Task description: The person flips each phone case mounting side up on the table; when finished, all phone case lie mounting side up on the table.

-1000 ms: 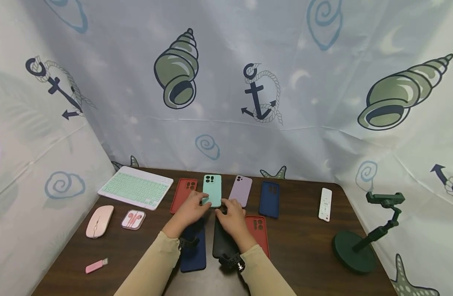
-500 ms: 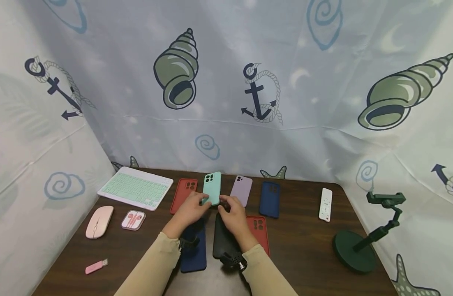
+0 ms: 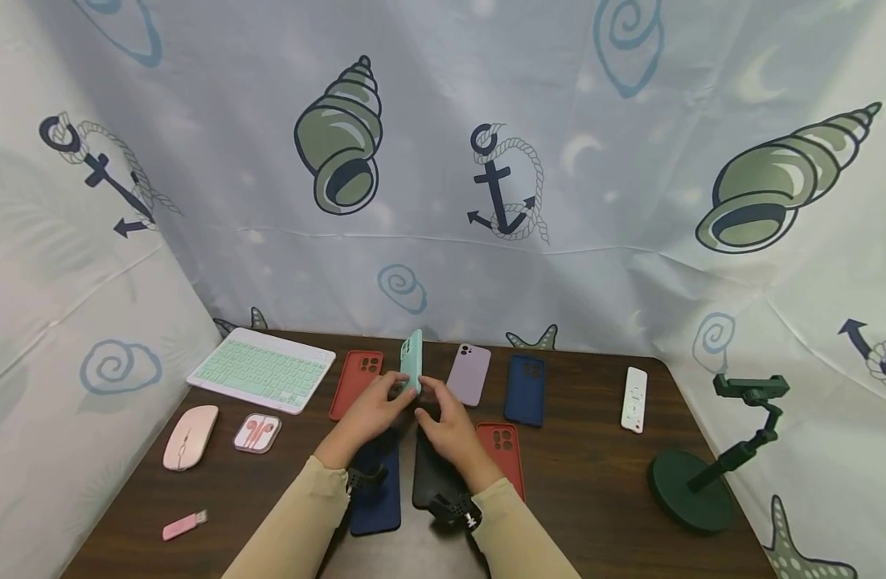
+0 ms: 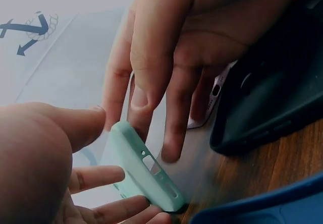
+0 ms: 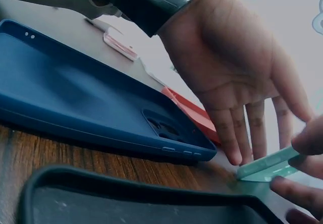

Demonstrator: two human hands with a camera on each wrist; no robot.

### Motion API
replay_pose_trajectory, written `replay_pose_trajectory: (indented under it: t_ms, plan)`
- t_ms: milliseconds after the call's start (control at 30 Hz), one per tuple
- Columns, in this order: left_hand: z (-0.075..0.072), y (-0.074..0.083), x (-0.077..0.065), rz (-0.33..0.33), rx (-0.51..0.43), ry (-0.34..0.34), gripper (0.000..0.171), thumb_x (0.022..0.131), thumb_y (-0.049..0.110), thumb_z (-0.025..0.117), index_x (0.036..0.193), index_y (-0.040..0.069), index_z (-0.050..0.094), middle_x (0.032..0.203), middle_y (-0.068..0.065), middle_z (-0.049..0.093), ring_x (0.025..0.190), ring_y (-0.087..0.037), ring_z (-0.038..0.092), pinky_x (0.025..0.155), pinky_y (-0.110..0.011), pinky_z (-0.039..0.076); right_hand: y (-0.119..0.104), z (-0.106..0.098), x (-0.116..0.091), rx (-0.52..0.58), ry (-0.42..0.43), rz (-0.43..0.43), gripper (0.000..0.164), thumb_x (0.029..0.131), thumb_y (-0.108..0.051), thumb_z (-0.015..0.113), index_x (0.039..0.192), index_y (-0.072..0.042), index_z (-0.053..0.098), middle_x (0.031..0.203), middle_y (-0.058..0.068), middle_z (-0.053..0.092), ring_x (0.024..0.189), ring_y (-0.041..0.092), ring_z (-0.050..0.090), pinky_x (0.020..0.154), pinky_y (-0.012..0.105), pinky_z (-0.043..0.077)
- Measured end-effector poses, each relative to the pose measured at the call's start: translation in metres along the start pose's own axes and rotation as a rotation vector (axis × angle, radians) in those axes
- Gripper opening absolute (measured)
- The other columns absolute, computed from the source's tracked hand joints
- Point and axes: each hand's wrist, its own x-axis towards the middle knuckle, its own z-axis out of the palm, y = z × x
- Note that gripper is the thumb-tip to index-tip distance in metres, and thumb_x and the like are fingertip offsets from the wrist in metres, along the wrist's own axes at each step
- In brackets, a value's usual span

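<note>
A mint phone case (image 3: 412, 358) stands tilted up on edge between the two hands. My right hand (image 3: 449, 418) pinches its near end, with fingertips on both sides in the right wrist view. Straight fingers of my left hand (image 3: 367, 410) touch the mint case, its thumb close to one corner. The left wrist view shows the case's end cutouts. Under the right arm lies a black phone case (image 3: 432, 474), and under the left a dark blue one, a phone case (image 5: 91, 88) with its hollow side up in the right wrist view.
Around the hands lie red phone cases (image 3: 356, 382), a lilac phone case (image 3: 469, 374) and a blue phone case (image 3: 525, 394). To the left are a keyboard (image 3: 262, 370), a mouse (image 3: 190, 437), boxed earphones (image 3: 257, 433) and a USB stick (image 3: 185, 524). Right: a white remote (image 3: 634, 400), a green stand (image 3: 692, 490).
The mint phone case has gone from lying flat to tilted up on edge, turned so its side shows. My right hand has shifted slightly and its fingers have spread; the left hand stays nearly in place.
</note>
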Motion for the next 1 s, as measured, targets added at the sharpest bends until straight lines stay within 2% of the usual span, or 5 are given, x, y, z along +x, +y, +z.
replay_pose_trajectory:
  t_ms: [200, 367, 500, 700, 1000]
  plan:
    - [-0.0002, 0.0006, -0.0005, 0.01, -0.08, 0.004, 0.055, 0.101, 0.05, 0.057, 0.141, 0.012, 0.052, 0.141, -0.015, 0.058, 0.124, -0.032, 0.061, 0.098, -0.051, 0.052, -0.0018, 0.0017, -0.0003, 0.01, -0.065, -0.01, 0.059, 0.1, -0.012, 0.062, 0.153, -0.013, 0.037, 0.143, 0.004, 0.059, 0.127, 0.029, 0.062, 0.106, 0.051, 0.048]
    - [-0.0005, -0.0008, -0.0007, 0.019, -0.098, 0.022, 0.052, 0.101, 0.041, 0.062, 0.14, 0.009, 0.05, 0.133, -0.014, 0.062, 0.103, -0.024, 0.068, 0.083, -0.041, 0.056, -0.0031, 0.0027, -0.0007, -0.083, -0.064, -0.008, 0.05, 0.099, -0.014, 0.063, 0.147, -0.013, 0.049, 0.138, 0.003, 0.062, 0.127, 0.026, 0.061, 0.107, 0.048, 0.047]
    - [-0.0006, -0.0005, -0.001, 0.01, -0.165, 0.007, 0.056, 0.1, 0.037, 0.065, 0.143, 0.007, 0.046, 0.129, -0.015, 0.063, 0.089, -0.021, 0.07, 0.072, -0.033, 0.056, -0.0021, 0.0035, -0.0007, -0.157, -0.061, -0.023, 0.044, 0.099, -0.016, 0.063, 0.142, -0.021, 0.055, 0.135, -0.002, 0.062, 0.126, 0.022, 0.061, 0.106, 0.043, 0.048]
    - [-0.0002, 0.0002, -0.0023, -0.004, -0.253, -0.018, 0.061, 0.101, 0.027, 0.064, 0.151, 0.008, 0.033, 0.132, -0.02, 0.061, 0.096, -0.027, 0.072, 0.071, -0.036, 0.059, -0.0023, 0.0019, -0.0022, -0.237, -0.057, -0.041, 0.039, 0.099, -0.017, 0.063, 0.138, -0.021, 0.06, 0.13, -0.001, 0.065, 0.123, 0.019, 0.064, 0.103, 0.042, 0.051]
    - [-0.0017, 0.0031, -0.0007, -0.02, -0.119, 0.049, 0.062, 0.1, 0.013, 0.061, 0.152, 0.003, 0.029, 0.123, -0.022, 0.062, 0.086, -0.019, 0.068, 0.065, -0.029, 0.052, 0.0028, 0.0023, -0.0014, -0.357, -0.084, -0.007, 0.035, 0.1, -0.02, 0.063, 0.135, -0.017, 0.065, 0.131, -0.001, 0.066, 0.123, 0.018, 0.062, 0.104, 0.041, 0.05]
